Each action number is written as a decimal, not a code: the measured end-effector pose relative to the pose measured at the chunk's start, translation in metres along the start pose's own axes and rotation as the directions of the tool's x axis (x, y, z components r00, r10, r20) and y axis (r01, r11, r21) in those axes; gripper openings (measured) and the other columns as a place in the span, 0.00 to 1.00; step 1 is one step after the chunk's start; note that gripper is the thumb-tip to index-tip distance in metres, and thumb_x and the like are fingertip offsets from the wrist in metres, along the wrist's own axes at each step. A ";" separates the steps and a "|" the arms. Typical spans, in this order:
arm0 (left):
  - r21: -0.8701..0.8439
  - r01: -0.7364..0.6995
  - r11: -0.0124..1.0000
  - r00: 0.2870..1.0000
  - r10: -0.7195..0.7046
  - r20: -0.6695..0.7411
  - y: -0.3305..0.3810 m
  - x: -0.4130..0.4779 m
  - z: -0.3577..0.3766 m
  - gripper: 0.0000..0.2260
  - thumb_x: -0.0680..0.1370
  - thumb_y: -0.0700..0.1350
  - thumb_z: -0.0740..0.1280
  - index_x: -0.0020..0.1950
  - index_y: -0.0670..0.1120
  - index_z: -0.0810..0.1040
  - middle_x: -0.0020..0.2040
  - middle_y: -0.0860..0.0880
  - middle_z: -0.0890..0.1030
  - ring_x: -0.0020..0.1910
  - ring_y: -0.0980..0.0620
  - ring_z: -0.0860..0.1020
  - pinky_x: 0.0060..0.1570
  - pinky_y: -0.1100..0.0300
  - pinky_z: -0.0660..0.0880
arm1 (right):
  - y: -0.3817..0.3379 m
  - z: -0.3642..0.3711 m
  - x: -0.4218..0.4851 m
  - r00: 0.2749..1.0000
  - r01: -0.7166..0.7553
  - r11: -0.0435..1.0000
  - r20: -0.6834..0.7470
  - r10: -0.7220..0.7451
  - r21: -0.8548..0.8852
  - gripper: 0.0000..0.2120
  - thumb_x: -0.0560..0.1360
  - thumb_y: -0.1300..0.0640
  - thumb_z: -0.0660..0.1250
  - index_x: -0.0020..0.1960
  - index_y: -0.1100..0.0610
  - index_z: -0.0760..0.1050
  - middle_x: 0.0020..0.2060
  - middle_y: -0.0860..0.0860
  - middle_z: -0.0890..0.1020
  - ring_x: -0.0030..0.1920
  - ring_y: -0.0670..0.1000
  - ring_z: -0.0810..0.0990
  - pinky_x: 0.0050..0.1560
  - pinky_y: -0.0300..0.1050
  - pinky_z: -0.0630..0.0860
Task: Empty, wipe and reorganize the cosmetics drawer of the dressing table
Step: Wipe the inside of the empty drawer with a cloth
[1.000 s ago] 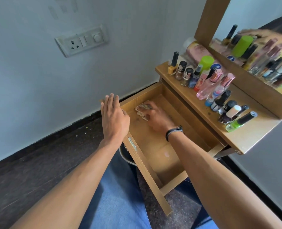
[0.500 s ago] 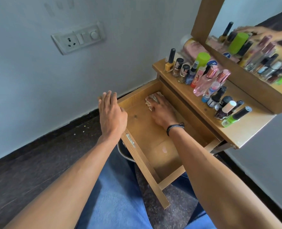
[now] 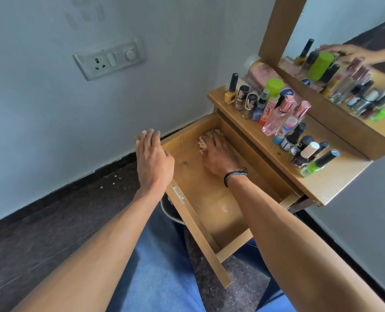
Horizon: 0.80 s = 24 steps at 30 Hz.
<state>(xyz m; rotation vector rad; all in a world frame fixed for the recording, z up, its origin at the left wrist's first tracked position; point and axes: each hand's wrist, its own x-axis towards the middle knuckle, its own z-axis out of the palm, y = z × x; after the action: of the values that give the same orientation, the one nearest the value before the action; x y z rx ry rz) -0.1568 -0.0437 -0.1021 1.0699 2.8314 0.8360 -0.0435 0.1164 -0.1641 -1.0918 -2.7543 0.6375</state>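
Deep in drawer (image 3: 209, 199), right hand (image 3: 218, 157) presses cloth (image 3: 202, 144); left hand (image 3: 154, 161) on rim

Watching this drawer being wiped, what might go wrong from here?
The drawer is pulled far out with the left hand resting on its front; leaning might strain it. The bottles stand crowded on the tabletop above; a jolt from the right hand pressing the cloth might topple them.

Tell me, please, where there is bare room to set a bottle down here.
The drawer floor is bare from the right hand back to its near end. The tabletop is bare beyond the green nail polish, and in a narrow strip between the bottle row and the mirror frame. Crowded: the drawer's far corner, where that hand presses the cloth.
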 end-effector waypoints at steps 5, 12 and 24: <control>0.000 -0.012 1.000 1.000 0.012 -0.013 -0.001 0.001 0.002 0.26 0.82 0.38 0.60 0.80 0.43 0.61 0.81 0.45 0.59 0.81 0.48 0.52 0.79 0.53 0.44 | -0.003 0.004 0.003 0.998 -0.010 1.000 -0.054 0.010 -0.002 0.24 0.83 0.55 0.56 0.77 0.58 0.61 0.80 0.59 0.57 0.81 0.58 0.51 0.80 0.55 0.51; 0.008 -0.012 1.000 1.000 0.012 -0.023 -0.001 0.000 0.003 0.25 0.81 0.39 0.61 0.79 0.43 0.62 0.80 0.44 0.61 0.81 0.47 0.53 0.80 0.50 0.46 | -0.002 -0.007 -0.006 0.986 0.166 0.985 0.013 -0.167 0.056 0.19 0.81 0.57 0.61 0.71 0.54 0.69 0.73 0.53 0.64 0.66 0.58 0.73 0.66 0.57 0.74; 0.004 -0.026 1.000 0.999 0.026 -0.035 -0.002 -0.001 0.003 0.25 0.81 0.38 0.61 0.79 0.42 0.63 0.80 0.43 0.63 0.81 0.46 0.54 0.79 0.52 0.45 | 0.014 -0.012 0.015 1.000 -0.006 0.992 0.026 0.003 0.124 0.17 0.81 0.57 0.61 0.70 0.50 0.69 0.70 0.49 0.62 0.61 0.56 0.75 0.59 0.49 0.71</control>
<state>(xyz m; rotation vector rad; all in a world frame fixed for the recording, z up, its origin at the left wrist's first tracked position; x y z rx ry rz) -0.1568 -0.0440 -0.1056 1.1063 2.8541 0.8603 -0.0424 0.1394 -0.1593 -1.0708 -2.6922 0.8170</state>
